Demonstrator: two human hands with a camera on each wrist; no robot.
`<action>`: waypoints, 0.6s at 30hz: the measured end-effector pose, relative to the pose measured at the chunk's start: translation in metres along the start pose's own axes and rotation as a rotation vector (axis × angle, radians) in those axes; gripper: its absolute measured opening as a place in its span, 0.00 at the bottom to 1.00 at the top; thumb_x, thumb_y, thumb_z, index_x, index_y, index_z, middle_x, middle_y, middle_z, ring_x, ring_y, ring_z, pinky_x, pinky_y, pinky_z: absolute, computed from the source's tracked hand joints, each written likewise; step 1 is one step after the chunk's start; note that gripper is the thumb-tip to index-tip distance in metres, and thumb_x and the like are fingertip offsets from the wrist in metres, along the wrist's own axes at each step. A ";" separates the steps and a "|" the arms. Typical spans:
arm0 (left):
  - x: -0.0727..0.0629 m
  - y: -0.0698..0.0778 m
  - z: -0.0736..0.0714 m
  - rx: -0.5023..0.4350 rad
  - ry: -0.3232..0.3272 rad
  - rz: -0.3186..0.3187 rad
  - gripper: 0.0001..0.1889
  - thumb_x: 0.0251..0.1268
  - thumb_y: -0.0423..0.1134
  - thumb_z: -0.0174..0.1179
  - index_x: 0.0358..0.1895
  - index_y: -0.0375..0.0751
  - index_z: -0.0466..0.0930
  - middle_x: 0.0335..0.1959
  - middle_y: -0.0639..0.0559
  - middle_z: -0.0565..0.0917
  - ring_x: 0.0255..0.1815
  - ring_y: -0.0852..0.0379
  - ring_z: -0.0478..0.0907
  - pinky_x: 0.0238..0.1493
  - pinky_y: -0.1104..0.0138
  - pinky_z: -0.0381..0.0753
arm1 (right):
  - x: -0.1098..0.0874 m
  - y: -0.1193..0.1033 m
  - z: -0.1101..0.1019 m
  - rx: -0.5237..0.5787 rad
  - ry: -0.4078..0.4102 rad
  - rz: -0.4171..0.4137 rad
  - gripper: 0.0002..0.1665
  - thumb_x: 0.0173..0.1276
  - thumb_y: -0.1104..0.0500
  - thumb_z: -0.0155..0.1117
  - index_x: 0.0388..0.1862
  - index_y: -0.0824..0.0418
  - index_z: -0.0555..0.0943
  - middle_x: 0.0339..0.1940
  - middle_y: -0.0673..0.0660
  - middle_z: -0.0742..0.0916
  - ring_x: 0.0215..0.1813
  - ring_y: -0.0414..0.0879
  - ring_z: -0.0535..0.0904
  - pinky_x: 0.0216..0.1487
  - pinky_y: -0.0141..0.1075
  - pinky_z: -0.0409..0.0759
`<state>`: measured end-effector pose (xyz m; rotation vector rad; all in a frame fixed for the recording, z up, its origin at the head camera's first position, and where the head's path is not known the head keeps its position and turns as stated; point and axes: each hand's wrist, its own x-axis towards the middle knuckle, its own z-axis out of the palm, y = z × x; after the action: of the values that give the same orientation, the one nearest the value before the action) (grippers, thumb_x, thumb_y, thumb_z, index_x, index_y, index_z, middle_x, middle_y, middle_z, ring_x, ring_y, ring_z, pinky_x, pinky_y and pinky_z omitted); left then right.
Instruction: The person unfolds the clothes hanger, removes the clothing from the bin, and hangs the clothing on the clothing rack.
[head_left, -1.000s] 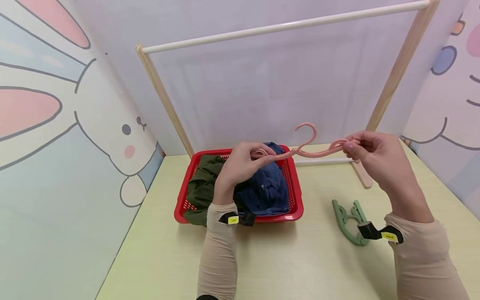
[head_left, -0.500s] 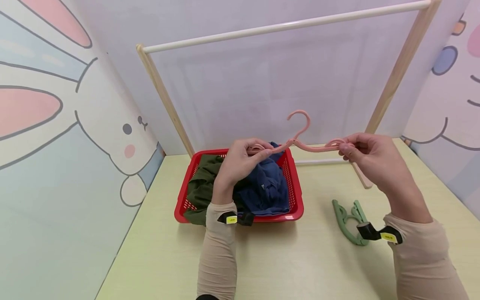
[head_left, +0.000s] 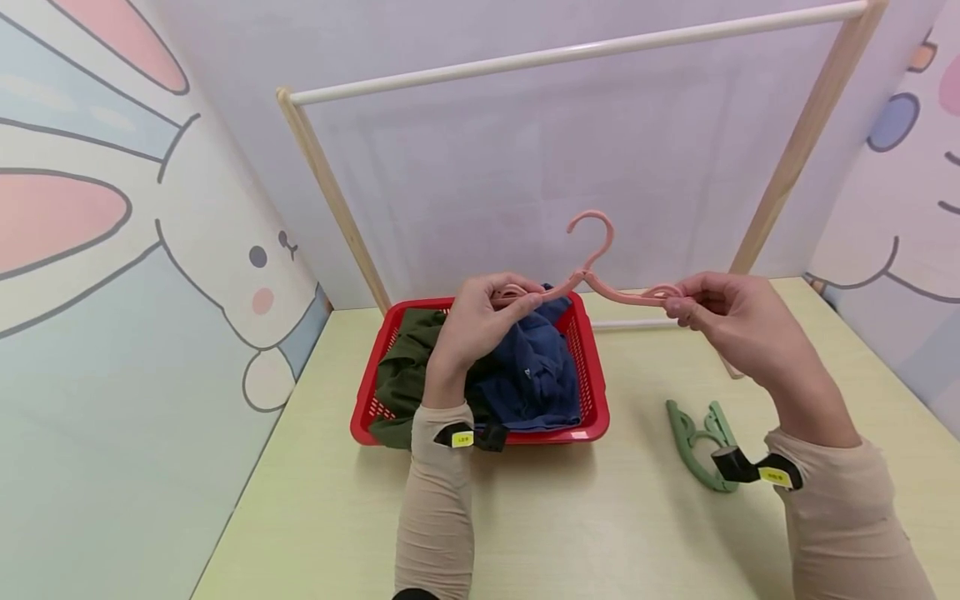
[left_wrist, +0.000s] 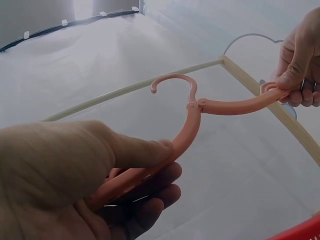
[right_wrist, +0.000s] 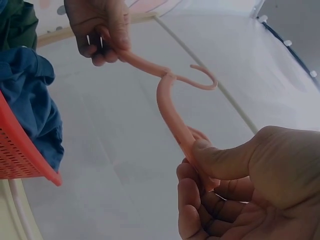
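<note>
A pink folding hanger (head_left: 622,293) is held up between both hands, its two arms spread and its hook pointing upward. My left hand (head_left: 480,321) pinches the left arm, thumb along the near side and fingers beneath, above the basket. At the other end, my right hand (head_left: 738,325) grips the right arm between thumb and curled fingers. The left wrist view shows the centre joint of the hanger (left_wrist: 230,106) with the hook rising from it. In the right wrist view the right thumb presses on the hanger arm (right_wrist: 172,110).
A red basket (head_left: 596,400) with dark green cloth (head_left: 408,358) and blue cloth (head_left: 536,375) stands under the left hand. A green folding hanger (head_left: 693,454) lies folded on the table at right. Behind is a wooden rack with a white rail (head_left: 555,57).
The hanger's hook has swung upright and shifted left, with its centre joint raised. My right hand has moved slightly left, toward the left hand; both hands keep their hold.
</note>
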<state>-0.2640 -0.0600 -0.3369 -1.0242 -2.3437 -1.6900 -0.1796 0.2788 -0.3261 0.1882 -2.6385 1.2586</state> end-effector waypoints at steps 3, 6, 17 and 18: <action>0.000 0.001 -0.001 -0.013 0.001 -0.006 0.10 0.81 0.35 0.68 0.56 0.36 0.93 0.48 0.44 0.92 0.44 0.44 0.87 0.45 0.65 0.85 | 0.000 0.000 0.001 0.008 0.001 -0.009 0.14 0.83 0.52 0.71 0.57 0.61 0.90 0.37 0.45 0.92 0.40 0.37 0.86 0.41 0.26 0.80; 0.000 0.001 -0.001 -0.019 0.002 -0.009 0.10 0.81 0.35 0.68 0.56 0.36 0.93 0.48 0.44 0.92 0.45 0.43 0.87 0.46 0.65 0.85 | 0.000 -0.001 0.001 0.015 0.000 -0.017 0.14 0.83 0.53 0.72 0.57 0.61 0.90 0.37 0.45 0.92 0.40 0.37 0.86 0.40 0.26 0.80; 0.001 -0.001 0.001 -0.032 0.007 -0.004 0.10 0.81 0.34 0.69 0.56 0.35 0.92 0.48 0.42 0.92 0.46 0.50 0.90 0.52 0.63 0.89 | 0.001 -0.001 0.002 0.004 -0.022 -0.012 0.12 0.83 0.55 0.72 0.56 0.61 0.90 0.37 0.47 0.92 0.38 0.38 0.84 0.35 0.30 0.77; 0.001 -0.001 0.001 -0.036 0.008 -0.004 0.10 0.81 0.34 0.69 0.55 0.34 0.92 0.48 0.42 0.92 0.46 0.49 0.90 0.53 0.62 0.90 | 0.001 -0.001 0.002 0.001 -0.025 -0.012 0.12 0.83 0.55 0.72 0.56 0.61 0.90 0.36 0.47 0.92 0.38 0.38 0.83 0.34 0.31 0.76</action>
<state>-0.2651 -0.0583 -0.3374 -1.0177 -2.3205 -1.7399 -0.1809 0.2761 -0.3262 0.2218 -2.6537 1.2620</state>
